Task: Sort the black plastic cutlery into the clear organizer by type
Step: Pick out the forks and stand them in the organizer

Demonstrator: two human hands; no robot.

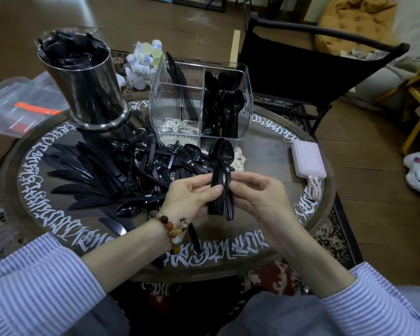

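My left hand [192,195] grips a nested stack of black spoons [216,161] by their handles, bowls pointing up. My right hand [257,192] pinches the handle of the front spoon [228,154] of that stack. Both hands hover over the round table, just in front of the clear organizer [177,112]. Its right compartments hold upright spoons [233,110] and forks; knives [177,71] stand in the back left one; the front left one looks empty. A loose pile of black cutlery [112,170] covers the table's left half.
A steel cylinder [87,88] stuffed with black wrappers stands at the back left. A pink power bank [308,161] with cable lies at the right. A black chair [313,69] stands behind the table; small cups [143,61] lie behind the organizer. The table [264,243] rim bears white lettering.
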